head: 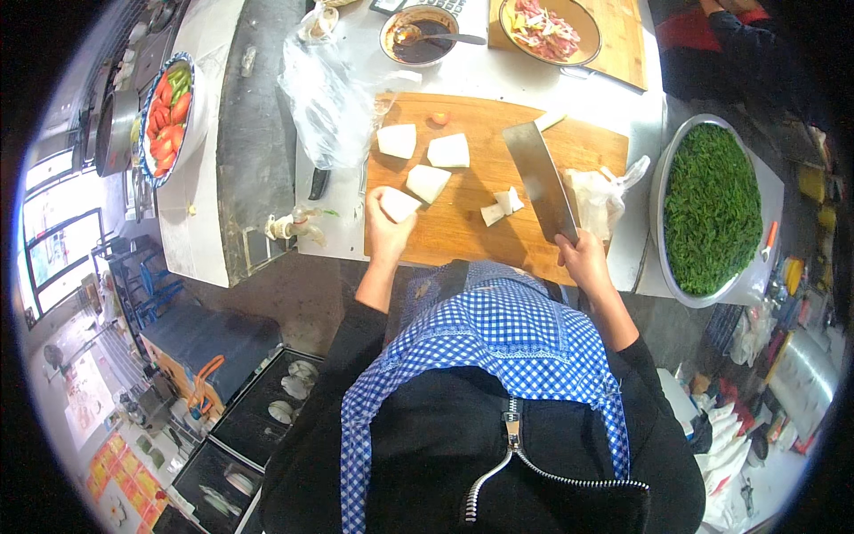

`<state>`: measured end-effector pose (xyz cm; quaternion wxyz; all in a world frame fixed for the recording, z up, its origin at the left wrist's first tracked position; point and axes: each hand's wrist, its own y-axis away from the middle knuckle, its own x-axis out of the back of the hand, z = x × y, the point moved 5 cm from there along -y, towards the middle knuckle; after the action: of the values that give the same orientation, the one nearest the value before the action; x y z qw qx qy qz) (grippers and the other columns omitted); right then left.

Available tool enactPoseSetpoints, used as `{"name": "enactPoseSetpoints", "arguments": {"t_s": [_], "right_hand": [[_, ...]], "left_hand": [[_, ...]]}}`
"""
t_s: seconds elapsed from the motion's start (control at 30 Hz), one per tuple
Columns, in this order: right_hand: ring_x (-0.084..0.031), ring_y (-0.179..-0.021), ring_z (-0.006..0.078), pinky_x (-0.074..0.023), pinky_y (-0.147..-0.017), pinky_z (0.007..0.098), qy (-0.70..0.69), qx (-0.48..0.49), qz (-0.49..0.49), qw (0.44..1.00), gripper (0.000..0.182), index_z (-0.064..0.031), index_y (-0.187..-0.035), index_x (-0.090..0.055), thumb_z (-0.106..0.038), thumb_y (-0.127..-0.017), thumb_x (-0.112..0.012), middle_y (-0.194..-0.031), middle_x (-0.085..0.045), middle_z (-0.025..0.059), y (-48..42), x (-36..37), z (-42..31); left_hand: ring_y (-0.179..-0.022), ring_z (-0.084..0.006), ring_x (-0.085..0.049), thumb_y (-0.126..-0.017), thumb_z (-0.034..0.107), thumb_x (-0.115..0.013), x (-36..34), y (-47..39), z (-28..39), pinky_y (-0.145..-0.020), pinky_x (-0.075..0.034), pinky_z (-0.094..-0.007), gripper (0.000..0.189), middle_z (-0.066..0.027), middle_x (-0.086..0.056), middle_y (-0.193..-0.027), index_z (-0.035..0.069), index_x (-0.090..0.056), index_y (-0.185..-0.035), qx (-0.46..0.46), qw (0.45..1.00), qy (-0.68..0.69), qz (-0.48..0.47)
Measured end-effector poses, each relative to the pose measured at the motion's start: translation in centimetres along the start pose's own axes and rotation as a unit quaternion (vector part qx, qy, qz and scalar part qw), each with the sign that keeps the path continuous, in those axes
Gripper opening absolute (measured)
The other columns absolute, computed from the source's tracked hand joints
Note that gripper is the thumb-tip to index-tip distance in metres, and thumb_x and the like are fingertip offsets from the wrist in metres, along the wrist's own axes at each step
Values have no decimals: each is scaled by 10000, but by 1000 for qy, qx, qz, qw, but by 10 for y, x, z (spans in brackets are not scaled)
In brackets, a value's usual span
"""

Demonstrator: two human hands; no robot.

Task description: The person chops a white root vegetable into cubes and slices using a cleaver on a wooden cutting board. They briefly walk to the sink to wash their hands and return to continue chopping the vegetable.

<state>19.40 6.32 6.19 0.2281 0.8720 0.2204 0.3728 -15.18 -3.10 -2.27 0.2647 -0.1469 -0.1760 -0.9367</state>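
My left hand [388, 230] holds a pale white vegetable chunk [400, 204] at the front left of a wooden cutting board [460, 233]. Three similar chunks lie beyond it, among them one piece [428, 183] close by. In my right hand [584, 259] is the handle of a cleaver [539, 180], its broad blade slanting up and left over the board's right side. Small pale offcuts [504, 203] rest left of the blade. A bit of tomato [440, 118] sits near the far edge. Right of the blade is a knotted plastic bag [597, 197] with whitish contents.
A large metal basin [657, 200] of chopped greens stands at right. Beyond the board are a bowl of dark sauce [419, 57] with a spoon and a bowl of sliced meat [550, 33]. A clear plastic bag [327, 100] and a black knife handle [319, 183] lie left. Cut tomatoes [167, 123] fill another bowl.
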Motion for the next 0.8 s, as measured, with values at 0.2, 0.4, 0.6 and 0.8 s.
{"name": "enactPoseSetpoints", "arguments": {"t_s": [0.2,0.4,0.6,0.8], "right_hand": [[-609,-513,201,-460,-520,343,0,-20,17,1000,173,40,-885,-634,-127,-873,-591,-560,-599,120,9,11,-10],[-610,-508,213,-466,-525,353,-13,-9,49,999,167,40,-890,-628,-123,-869,-594,-564,-610,124,8,8,8],[-614,-512,222,-470,-532,351,-22,6,66,998,160,27,-887,-631,-129,-861,-603,-559,-610,124,11,10,2],[-614,-518,215,-472,-540,352,-17,-10,79,997,163,10,-881,-638,-145,-874,-589,-560,-609,105,14,9,4]], "left_hand": [[-1163,-352,-433,-627,42,-755,5,-4,19,-963,-384,-424,716,-222,-416,-1250,28,-399,-1249,-33,943,-311,110],[-979,-328,-572,-769,28,-637,-29,-48,120,-841,-465,-395,451,-183,-558,-1062,2,-474,-1188,-160,968,-194,15],[-956,-398,-561,-761,31,-634,-90,-136,101,-806,-459,-455,392,-199,-588,-1014,14,-506,-1131,-202,929,-307,-32],[-888,-345,-599,-745,13,-644,-90,-137,105,-776,-475,-417,389,-170,-596,-980,11,-486,-1100,-167,927,-308,-134]]}}
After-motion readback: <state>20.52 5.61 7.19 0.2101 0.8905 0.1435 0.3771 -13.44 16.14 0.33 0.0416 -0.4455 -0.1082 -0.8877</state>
